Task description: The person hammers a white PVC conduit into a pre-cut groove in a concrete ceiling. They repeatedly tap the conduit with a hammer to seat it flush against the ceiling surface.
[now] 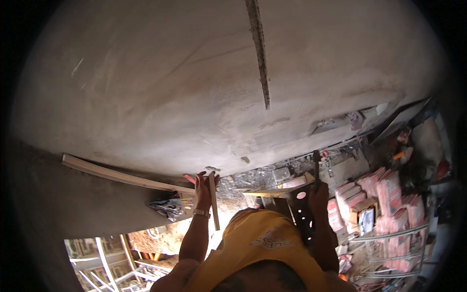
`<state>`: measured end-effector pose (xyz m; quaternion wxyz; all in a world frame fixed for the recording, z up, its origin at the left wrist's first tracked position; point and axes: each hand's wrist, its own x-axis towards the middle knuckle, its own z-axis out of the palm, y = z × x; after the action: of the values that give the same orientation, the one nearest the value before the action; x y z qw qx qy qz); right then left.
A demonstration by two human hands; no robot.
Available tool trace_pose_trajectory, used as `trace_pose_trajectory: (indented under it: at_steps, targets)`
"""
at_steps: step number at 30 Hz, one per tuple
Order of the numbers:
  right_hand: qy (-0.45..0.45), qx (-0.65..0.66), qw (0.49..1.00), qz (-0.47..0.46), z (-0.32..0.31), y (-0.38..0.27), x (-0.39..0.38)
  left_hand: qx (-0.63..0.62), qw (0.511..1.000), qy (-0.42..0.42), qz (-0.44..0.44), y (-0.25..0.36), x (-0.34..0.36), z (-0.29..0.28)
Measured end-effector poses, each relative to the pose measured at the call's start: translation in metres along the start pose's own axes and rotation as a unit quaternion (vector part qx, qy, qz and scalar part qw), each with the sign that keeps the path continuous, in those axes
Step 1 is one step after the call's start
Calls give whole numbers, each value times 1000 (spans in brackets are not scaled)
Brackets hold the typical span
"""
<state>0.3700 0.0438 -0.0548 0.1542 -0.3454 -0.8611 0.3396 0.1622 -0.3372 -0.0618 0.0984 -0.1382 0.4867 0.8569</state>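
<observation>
My left hand [204, 187] is raised against the grey plastered wall [160, 107], fingers gripping the upper end of a short pale wooden strip [213, 207]. A small red object [189, 178] shows beside those fingers. A long pale timber batten [121, 174] runs leftward from near that hand along the wall. My right hand [318, 197] is wrapped round the handle of a dark hammer [316, 158], its head upward, to the right of my yellow top [253, 243].
A vertical groove [260, 53] cuts the wall. Below are rubble [248, 176], a dark perforated platform [304, 219], stacked pink-and-white bags [389, 194], a cardboard box [361, 211], metal railings [389, 236] at right, and a bright window-like opening with white bars [102, 263] at lower left.
</observation>
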Motion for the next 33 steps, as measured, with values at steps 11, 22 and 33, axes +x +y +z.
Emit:
trace_pose_trajectory:
  at_steps: [11, 22, 33]
  targets:
    - [39, -32, 995, -89, -16, 17, 2, 348, 885, -162, -264, -37, -95, 33]
    - [29, 14, 995, 96, -21, 42, -1, 658, 714, -236, -38, -53, -80, -14]
    - [5, 31, 986, 162, -33, 19, -6, 592, 673, -430, 112, -123, -50, 151]
